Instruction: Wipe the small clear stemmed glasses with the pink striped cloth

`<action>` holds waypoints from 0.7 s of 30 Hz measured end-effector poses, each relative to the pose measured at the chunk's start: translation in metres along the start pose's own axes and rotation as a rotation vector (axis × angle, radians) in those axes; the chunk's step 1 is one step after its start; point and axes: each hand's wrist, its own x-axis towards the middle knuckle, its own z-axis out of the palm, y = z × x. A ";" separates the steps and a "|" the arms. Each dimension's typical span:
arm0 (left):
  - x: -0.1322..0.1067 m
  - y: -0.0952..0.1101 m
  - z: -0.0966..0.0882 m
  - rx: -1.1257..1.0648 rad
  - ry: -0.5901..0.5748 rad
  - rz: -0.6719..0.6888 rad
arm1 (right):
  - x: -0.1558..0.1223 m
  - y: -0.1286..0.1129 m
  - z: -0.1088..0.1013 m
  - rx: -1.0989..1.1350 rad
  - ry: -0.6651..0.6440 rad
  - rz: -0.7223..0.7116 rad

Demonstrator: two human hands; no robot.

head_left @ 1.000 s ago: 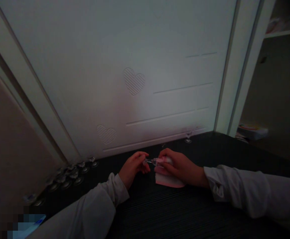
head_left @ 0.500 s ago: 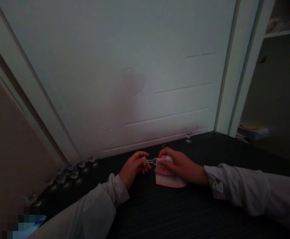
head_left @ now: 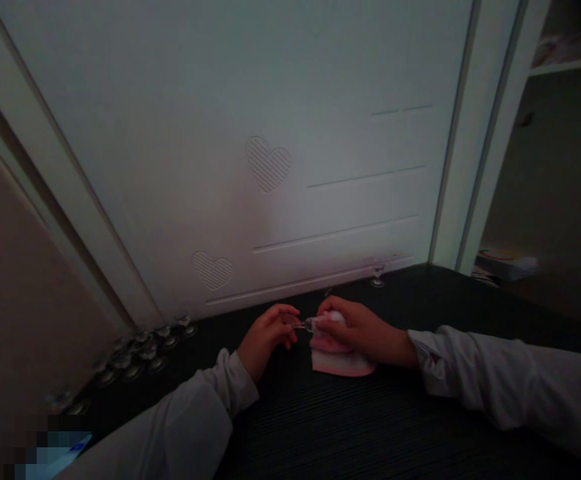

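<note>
Between my two hands a small clear stemmed glass (head_left: 302,325) lies on its side, just above the dark tabletop. My left hand (head_left: 270,331) is closed on one end of it, thumb and fingers pinching. My right hand (head_left: 350,327) grips a pink and white cloth (head_left: 338,363) and presses it round the other end of the glass. The cloth's lower edge hangs down to the table. My fingers and the cloth hide much of the glass.
Several small stemmed glasses (head_left: 140,353) stand grouped at the left by the wall. Another glass (head_left: 378,275) stands alone at the back right. A white panel with carved hearts (head_left: 268,163) rises behind the black table (head_left: 320,427).
Both hands stay in nearly the same place. The glass has turned slightly between my left fingers and the cloth.
</note>
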 end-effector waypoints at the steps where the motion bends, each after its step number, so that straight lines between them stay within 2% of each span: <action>1: 0.000 0.000 0.000 0.003 -0.002 0.002 | 0.000 0.000 0.000 0.002 0.005 0.005; 6: 0.002 -0.004 -0.004 0.037 -0.040 0.023 | 0.000 0.001 0.000 0.009 -0.018 0.012; 14: 0.003 -0.006 -0.007 0.144 -0.067 0.153 | 0.001 0.001 -0.001 -0.012 -0.011 -0.016; 21: -0.001 -0.004 -0.001 0.311 -0.054 0.069 | -0.001 0.001 0.000 -0.044 -0.030 -0.034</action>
